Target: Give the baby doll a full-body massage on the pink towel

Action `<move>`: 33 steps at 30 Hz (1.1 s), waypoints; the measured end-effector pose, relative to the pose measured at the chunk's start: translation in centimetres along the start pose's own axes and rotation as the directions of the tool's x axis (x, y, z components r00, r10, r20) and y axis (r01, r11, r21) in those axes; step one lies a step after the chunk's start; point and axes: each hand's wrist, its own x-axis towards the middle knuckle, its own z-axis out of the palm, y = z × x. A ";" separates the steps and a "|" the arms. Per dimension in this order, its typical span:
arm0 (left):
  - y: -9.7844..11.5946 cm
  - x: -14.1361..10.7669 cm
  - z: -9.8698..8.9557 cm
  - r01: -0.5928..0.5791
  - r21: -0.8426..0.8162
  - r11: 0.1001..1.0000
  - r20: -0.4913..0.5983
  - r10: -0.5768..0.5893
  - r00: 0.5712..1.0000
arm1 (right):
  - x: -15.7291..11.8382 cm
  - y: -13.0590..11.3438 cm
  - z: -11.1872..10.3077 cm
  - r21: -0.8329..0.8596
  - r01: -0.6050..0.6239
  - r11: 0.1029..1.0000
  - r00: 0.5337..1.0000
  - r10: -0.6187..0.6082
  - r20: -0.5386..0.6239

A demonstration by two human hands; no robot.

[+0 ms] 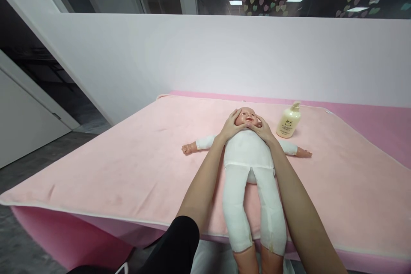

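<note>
A baby doll [248,150] with a white cloth body lies on its back on the pink blanket, its feet toward me and its arms spread to both sides. My left hand [230,126] rests against the left side of the doll's head, fingers spread along the cheek. On the other side, my right hand [263,130] touches the cheek and jaw, with its fingers partly hidden beside the head. Both thumbs meet near the chin. The doll's face stays visible between my hands.
A pale yellow pump bottle [288,120] stands on the pink blanket [128,158], right of the doll's head. Behind the padded surface rises a white wall [192,55] with dark windows above. A white door [25,115] is at the far left.
</note>
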 end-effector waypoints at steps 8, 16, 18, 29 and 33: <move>-0.8 0.4 -0.2 -0.020 -0.010 1.000 0.046 0.021 0.999 | 0.1 0.7 -0.8 0.065 0.041 0.997 0.998 -0.044 0.054; -0.9 0.3 -0.5 0.065 -0.200 0.978 0.054 -0.056 0.997 | -0.8 -0.6 -0.8 0.180 -0.059 0.982 0.988 0.033 0.149; -0.6 0.2 -0.5 0.072 -0.182 0.981 0.069 -0.060 0.996 | -0.9 -0.8 -0.6 0.155 -0.060 0.986 0.990 0.039 0.137; 0.0 0.2 -0.1 0.105 -0.182 0.978 0.040 -0.100 0.994 | -0.2 -0.4 -0.1 -0.025 0.162 0.986 0.985 -0.161 0.063; -0.1 0.1 -0.3 0.148 -0.247 0.958 0.079 -0.132 0.988 | -0.4 -0.3 -0.6 0.026 0.139 0.990 0.986 -0.141 0.089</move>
